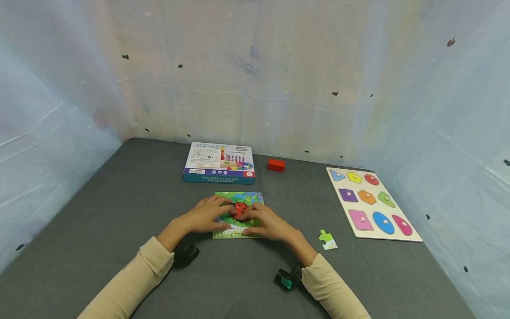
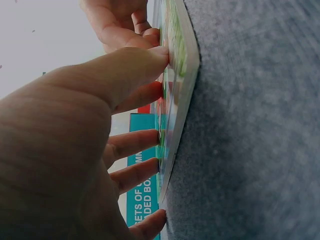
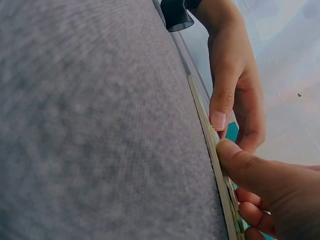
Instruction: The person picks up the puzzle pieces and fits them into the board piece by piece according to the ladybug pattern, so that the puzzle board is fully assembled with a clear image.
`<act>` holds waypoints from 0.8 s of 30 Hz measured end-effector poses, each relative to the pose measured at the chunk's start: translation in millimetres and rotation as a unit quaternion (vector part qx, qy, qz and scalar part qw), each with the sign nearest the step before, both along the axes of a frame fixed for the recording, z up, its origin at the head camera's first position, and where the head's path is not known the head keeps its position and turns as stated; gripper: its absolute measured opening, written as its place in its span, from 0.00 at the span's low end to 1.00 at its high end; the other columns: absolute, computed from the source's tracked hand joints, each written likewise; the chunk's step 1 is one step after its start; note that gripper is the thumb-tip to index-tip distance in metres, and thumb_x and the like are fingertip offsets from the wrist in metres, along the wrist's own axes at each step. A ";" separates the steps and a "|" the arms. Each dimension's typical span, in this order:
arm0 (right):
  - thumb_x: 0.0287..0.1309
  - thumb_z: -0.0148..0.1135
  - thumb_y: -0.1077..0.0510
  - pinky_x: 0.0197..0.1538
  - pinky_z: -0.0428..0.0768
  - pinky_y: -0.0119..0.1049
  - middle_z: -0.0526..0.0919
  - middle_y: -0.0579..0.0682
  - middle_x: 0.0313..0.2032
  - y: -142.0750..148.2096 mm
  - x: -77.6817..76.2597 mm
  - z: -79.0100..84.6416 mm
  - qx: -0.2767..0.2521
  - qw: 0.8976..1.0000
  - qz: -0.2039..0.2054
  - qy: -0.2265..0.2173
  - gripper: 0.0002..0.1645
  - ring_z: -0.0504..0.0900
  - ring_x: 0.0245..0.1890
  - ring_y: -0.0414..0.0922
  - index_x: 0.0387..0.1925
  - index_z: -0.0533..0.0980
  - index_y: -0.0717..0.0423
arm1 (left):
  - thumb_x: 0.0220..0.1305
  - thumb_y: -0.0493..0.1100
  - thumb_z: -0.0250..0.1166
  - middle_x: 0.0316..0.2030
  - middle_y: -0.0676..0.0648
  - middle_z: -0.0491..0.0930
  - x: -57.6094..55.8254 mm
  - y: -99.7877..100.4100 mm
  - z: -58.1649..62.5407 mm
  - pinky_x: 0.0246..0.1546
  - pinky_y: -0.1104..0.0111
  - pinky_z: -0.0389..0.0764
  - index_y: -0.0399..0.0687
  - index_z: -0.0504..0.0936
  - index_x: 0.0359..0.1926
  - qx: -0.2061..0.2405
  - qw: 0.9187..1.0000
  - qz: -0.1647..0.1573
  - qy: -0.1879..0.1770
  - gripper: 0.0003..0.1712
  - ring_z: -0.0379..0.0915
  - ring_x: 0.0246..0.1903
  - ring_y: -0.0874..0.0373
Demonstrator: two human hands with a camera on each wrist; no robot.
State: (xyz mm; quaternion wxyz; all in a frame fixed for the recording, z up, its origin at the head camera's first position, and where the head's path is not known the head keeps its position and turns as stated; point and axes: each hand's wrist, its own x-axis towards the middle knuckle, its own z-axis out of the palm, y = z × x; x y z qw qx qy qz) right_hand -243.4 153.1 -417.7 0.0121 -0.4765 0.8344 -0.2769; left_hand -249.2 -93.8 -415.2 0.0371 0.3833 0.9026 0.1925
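Note:
A ladybug jigsaw puzzle (image 1: 239,231) lies flat on the grey table, its green border showing around my hands. My left hand (image 1: 210,215) rests on its left half, with fairly straight fingertips and thumb touching the surface; the little finger reaches past the edge in the left wrist view. From the other side, my right hand (image 1: 268,222) touches the picture with thumb and fingertips, close to the left fingers. Parts of the ladybug are hidden beneath both hands. One loose green puzzle piece (image 1: 328,239) lies to the right of the right hand.
A boxed set of column beads (image 1: 219,163) lies behind the puzzle, with a red block (image 1: 276,165) beside it. At the right table edge is a wooden shape board (image 1: 346,210) with knobbed coloured pieces. Pale sheeting (image 1: 255,88) surrounds the table.

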 end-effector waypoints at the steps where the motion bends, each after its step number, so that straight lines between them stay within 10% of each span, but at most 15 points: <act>1: 0.50 0.69 0.54 0.48 0.73 0.34 0.76 0.49 0.44 -0.2 0.4 0.3 0.001 1.000 -0.001 0.000 0.23 0.72 0.45 0.42 0.50 0.78 0.55 | 0.62 0.56 0.61 0.61 0.45 0.65 0.0 -0.2 0.0 0.58 0.40 0.55 0.55 0.74 0.56 0.000 1.000 -0.001 0.000 0.24 0.55 0.63 0.45; 24: 0.52 0.68 0.52 0.48 0.72 0.34 0.76 0.46 0.44 -1.1 -0.5 -6.2 -0.006 1.000 -0.011 0.011 0.23 0.72 0.46 0.38 0.50 0.77 0.52 | 0.63 0.57 0.59 0.63 0.45 0.64 0.8 1.3 0.0 0.60 0.40 0.53 0.56 0.72 0.57 -0.009 1.000 0.008 -0.001 0.24 0.53 0.64 0.45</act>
